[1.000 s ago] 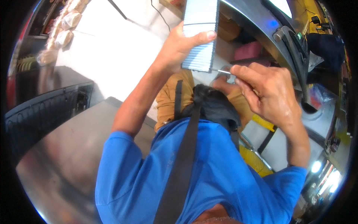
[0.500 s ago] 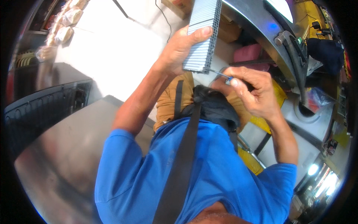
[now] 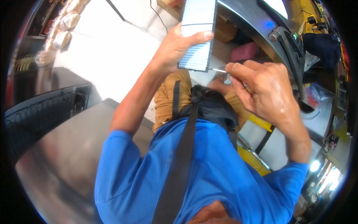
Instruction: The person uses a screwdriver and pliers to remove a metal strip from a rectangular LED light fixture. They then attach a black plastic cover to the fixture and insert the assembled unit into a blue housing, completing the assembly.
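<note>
My left hand grips a long flat pleated filter panel, pale with fine ribs, holding it upright by its lower part with the thumb across its face. My right hand is closed on a thin metal tool whose tip touches the panel's lower right edge. Both hands are raised in front of my blue shirt and tan trousers. A black strap crosses my chest to a black pouch at my waist.
A dark curved metal body arches at the upper right. A pink object and a cardboard box lie under it. A black grille-fronted box stands at the left, a grey surface beside it. Yellow and white parts are at the lower right.
The right hand has closed more tightly on the thin tool and shifted slightly along the panel's lower edge. The left hand keeps holding the panel in nearly the same place.
</note>
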A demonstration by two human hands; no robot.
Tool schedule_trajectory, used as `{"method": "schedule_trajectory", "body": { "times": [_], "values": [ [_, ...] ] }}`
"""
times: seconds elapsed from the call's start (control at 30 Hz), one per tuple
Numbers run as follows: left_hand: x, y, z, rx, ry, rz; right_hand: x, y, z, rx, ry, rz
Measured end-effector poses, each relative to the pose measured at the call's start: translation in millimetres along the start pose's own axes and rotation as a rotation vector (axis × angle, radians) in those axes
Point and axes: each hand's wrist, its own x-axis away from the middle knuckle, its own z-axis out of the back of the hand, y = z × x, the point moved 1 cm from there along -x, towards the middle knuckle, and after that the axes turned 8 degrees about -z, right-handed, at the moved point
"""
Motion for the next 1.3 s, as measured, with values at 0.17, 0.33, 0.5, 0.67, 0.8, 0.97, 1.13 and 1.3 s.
{"method": "schedule_trajectory", "body": {
  "times": [0.17,0.33,0.5,0.67,0.8,0.97,1.13,1.3],
  "values": [
    [0.1,-4.3,7.4,0.125,-0.054,0.0,4.4,12.2,-27.6,-0.37,0.111,-0.062],
    [-0.1,1.4,-0.8,0.182,-0.002,-0.029,4.2,15.3,-39.8,-0.646,0.044,-0.153],
    [-5.6,-7.9,-3.7,0.251,0.026,-0.043,11.2,17.9,-42.8,-0.534,0.119,-0.124],
    [-4.3,-8.7,0.1,0.053,0.012,-0.014,4.4,9.3,-10.2,0.014,0.051,-0.001],
    [-2.0,-6.1,-3.3,-0.025,0.039,-0.052,7.9,14.1,-22.6,-0.031,0.067,-0.044],
    [-1.6,-14.7,-2.8,0.162,0.018,-0.063,11.9,15.3,-46.6,-0.528,0.046,-0.144],
    [-5.2,-14.7,-4.6,0.157,0.091,-0.112,15.0,15.9,-48.6,-0.602,0.111,-0.182],
    [-9.6,-27.8,2.7,0.316,0.029,-0.129,22.7,13.4,-47.7,-0.719,0.134,-0.269]
  ]
}}
